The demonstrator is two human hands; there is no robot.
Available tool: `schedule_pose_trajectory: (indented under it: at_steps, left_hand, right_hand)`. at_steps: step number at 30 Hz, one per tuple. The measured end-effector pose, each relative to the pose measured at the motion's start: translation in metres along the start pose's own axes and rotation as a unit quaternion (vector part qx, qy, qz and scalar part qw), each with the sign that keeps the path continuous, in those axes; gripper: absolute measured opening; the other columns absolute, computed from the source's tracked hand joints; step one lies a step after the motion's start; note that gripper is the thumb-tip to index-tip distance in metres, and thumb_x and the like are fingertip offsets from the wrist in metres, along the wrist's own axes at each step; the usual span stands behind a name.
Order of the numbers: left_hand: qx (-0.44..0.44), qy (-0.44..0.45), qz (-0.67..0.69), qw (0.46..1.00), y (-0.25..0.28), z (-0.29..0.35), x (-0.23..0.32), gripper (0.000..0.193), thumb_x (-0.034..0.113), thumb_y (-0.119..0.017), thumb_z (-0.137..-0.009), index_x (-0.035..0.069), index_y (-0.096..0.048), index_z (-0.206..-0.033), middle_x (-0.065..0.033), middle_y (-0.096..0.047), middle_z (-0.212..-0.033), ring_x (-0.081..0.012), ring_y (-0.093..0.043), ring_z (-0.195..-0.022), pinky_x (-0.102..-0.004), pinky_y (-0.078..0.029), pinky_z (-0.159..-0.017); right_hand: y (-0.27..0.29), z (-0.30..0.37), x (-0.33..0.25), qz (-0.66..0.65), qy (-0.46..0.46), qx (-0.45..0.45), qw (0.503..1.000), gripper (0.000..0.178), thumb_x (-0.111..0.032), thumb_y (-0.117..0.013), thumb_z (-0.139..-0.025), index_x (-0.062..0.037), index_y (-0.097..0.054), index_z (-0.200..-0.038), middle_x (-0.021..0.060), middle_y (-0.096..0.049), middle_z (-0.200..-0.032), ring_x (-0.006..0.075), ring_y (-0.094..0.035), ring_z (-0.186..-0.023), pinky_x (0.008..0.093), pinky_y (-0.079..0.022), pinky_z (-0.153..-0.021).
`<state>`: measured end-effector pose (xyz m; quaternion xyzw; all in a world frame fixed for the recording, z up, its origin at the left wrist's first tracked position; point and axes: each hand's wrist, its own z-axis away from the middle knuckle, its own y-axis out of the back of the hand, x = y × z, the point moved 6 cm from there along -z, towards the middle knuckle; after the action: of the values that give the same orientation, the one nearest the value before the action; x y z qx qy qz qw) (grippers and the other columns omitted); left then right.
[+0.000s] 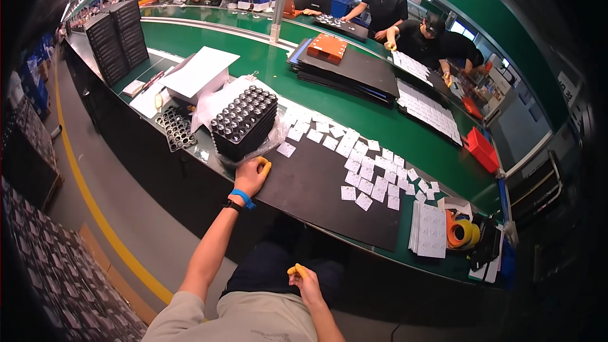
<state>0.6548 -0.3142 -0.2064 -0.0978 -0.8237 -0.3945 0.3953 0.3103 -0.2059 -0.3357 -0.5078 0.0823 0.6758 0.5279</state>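
Observation:
My left hand (252, 176), with yellow finger cots, a blue band and a dark bracelet at its wrist, is at the near edge of the bench. It lies by the left corner of a black board (329, 196), just below a stack of black trays (244, 120) filled with round shiny parts. Its fingers are curled; whatever they may hold is hidden. Above my lap, off the bench, is my right hand (307, 285), its yellow-covered fingertips drawn together; anything between them is too small to make out. Many small white printed cards (366, 171) lie scattered across the board's far side.
A stack of white sheets (428, 229) and yellow tape rolls (464, 233) sit at the board's right. Left are an empty-celled black tray (175, 128), a white box (199, 75) and tall black stacks (117, 43). Beyond the green bench (373, 114), co-workers handle trays near a red bin (482, 150).

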Motion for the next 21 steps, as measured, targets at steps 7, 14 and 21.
schedule_pose_trajectory:
  at_steps: [7, 14, 21]
  left_hand:
    - [-0.007, 0.015, -0.005, 1.0, -0.003, -0.002, -0.007, 0.019, 0.026, -0.071, -0.09, 0.008, -0.074, -0.095, -0.0105, -0.067, -0.074, -0.0285, -0.066, -0.068, -0.0418, -0.05, -0.063]
    - [0.011, -0.016, 0.003, 1.0, -0.008, -0.003, -0.008, 0.014, 0.017, -0.072, -0.089, 0.005, -0.073, -0.096, -0.0113, -0.067, -0.073, -0.0239, -0.062, -0.062, -0.0369, -0.046, -0.058]
    - [0.007, -0.01, 0.013, 1.0, -0.008, 0.001, -0.007, 0.012, 0.015, -0.071, -0.089, 0.005, -0.072, -0.096, -0.0113, -0.066, -0.076, -0.0244, -0.062, -0.066, -0.0363, -0.047, -0.061]
  right_hand:
    - [0.002, 0.001, 0.002, -0.017, 0.002, 0.005, 1.0, 0.034, -0.024, -0.047, -0.108, 0.0009, -0.067, -0.097, 0.0038, -0.061, -0.077, 0.0115, -0.058, -0.07, 0.0263, -0.048, -0.069]
    - [0.012, -0.001, -0.001, -0.048, 0.017, 0.01, 0.999, 0.033, -0.026, -0.049, -0.107, -0.0002, -0.069, -0.101, 0.0007, -0.063, -0.08, 0.0077, -0.059, -0.072, 0.0238, -0.049, -0.069]
    - [0.031, 0.002, -0.002, 0.058, -0.044, -0.009, 0.997, 0.033, -0.023, -0.046, -0.108, 0.0004, -0.069, -0.105, -0.0023, -0.061, -0.079, 0.004, -0.049, -0.067, 0.0197, -0.039, -0.062]
